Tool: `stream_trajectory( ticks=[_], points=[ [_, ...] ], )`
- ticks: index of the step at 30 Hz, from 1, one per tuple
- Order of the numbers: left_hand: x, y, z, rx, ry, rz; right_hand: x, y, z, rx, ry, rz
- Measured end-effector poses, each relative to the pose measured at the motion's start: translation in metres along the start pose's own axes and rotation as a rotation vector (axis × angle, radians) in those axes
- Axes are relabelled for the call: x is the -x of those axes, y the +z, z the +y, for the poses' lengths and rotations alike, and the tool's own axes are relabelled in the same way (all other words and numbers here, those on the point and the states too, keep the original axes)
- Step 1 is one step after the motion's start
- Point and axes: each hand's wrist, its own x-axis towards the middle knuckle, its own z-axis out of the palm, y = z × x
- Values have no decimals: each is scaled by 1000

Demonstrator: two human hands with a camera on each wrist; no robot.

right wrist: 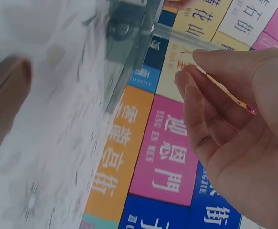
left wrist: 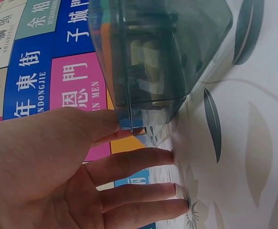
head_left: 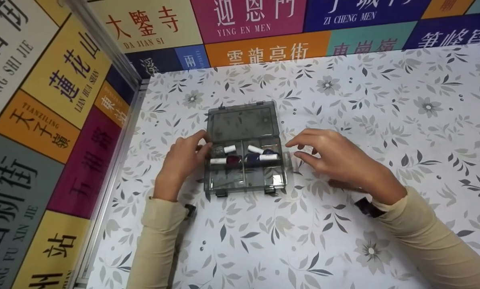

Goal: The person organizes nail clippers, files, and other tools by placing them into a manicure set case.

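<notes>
A see-through grey compartment box lies on the table, its lid folded back away from me. Several small nail polish bottles with white caps lie in its middle compartments, including a dark red bottle and a dark blue bottle. At the box's left side, my left hand has its thumb and index finger against the wall. Its other fingers extend nearly straight in the left wrist view. My right hand hovers just off the box's right side, fingers loosely bent, nothing between them and the thumb.
A floral cloth covers the table. Coloured panels with printed characters stand along the far edge and the left side, where a metal frame runs. Two latches stick out from the box's near edge.
</notes>
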Motion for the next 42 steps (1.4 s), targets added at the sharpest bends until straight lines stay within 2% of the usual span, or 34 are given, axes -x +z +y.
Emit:
stream_trajectory(
  ticks=[12, 22, 31, 42],
  points=[
    [1, 0, -2, -19, 13, 6, 33, -6, 26, 34, 44, -62],
    [-1, 0, -2, -24, 15, -1, 59, -10, 33, 22, 148, -118],
    [1, 1, -1, -22, 27, 9, 75, -14, 37, 33, 191, -176],
    [1, 2, 0, -30, 46, 18, 90, -17, 44, 61, 199, -281]
  ],
)
